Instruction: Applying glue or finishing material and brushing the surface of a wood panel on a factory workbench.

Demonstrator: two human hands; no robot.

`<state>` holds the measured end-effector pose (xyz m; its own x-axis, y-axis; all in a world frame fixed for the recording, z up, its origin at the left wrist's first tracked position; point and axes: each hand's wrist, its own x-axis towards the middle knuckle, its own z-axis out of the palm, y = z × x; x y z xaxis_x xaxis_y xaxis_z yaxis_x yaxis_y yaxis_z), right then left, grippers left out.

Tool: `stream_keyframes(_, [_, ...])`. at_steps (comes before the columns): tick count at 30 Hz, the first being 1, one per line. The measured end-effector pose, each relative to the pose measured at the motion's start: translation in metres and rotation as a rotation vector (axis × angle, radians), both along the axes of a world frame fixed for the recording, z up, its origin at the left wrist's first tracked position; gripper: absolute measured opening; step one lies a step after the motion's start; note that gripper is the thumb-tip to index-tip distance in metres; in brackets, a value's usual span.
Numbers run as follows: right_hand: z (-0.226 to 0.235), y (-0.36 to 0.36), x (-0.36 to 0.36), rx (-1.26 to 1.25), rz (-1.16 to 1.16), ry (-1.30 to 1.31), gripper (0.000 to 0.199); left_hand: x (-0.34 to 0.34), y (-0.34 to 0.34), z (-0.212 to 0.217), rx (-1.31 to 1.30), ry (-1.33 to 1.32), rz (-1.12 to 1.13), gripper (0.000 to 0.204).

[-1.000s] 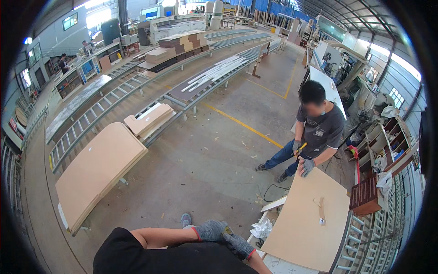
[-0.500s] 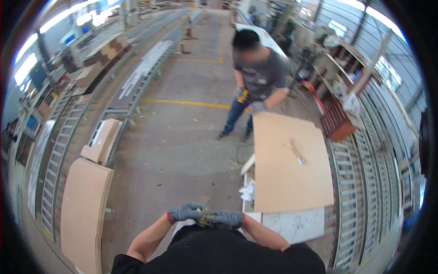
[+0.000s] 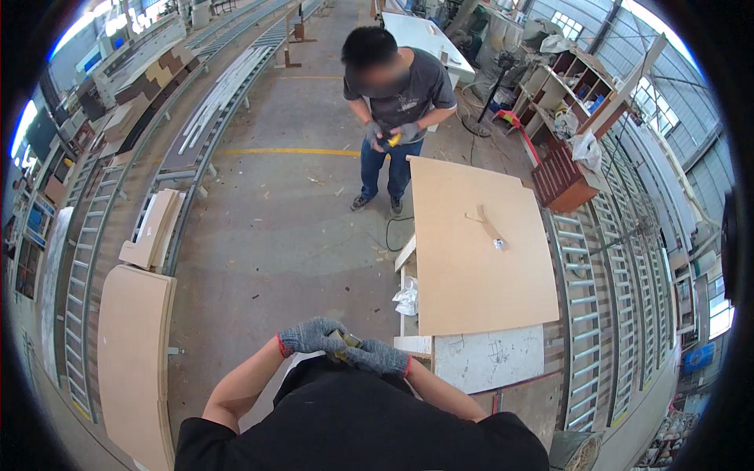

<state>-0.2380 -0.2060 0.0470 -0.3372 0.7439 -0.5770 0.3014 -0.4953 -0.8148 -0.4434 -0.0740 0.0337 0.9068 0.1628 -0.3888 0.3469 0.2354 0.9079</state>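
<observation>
Small yellowish object (image 3: 344, 342) sits pinched between both gloved hands, close against the wearer's chest. Left hand (image 3: 310, 336) curls shut around its left end; right hand (image 3: 379, 357) closes over its right end, fingers folded, the two gloves touching. What kind of object it is cannot be told. Just right of the right hand lies a large tan board (image 3: 471, 251) on a workbench (image 3: 488, 357). Well ahead stands a co-worker (image 3: 397, 102), gloved hands together on a yellow tool (image 3: 393, 140).
</observation>
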Motion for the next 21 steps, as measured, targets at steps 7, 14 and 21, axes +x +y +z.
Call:
stream_keyframes(7, [-0.012, -0.016, 0.014, -0.049, -0.077, 0.0, 0.063, 0.025, -0.006, 0.008, 0.381, 0.024, -0.101, 0.037])
stream_keyframes(14, [-0.016, -0.034, 0.032, -0.039, -0.135, 0.11, 0.061, 0.047, -0.016, 0.01, 0.036, 0.014, -0.08, 0.038])
stream_keyframes(21, [-0.025, -0.04, 0.037, -0.01, -0.178, 0.01, 0.066, 0.052, -0.032, -0.016, -0.13, -0.074, 0.072, 0.037])
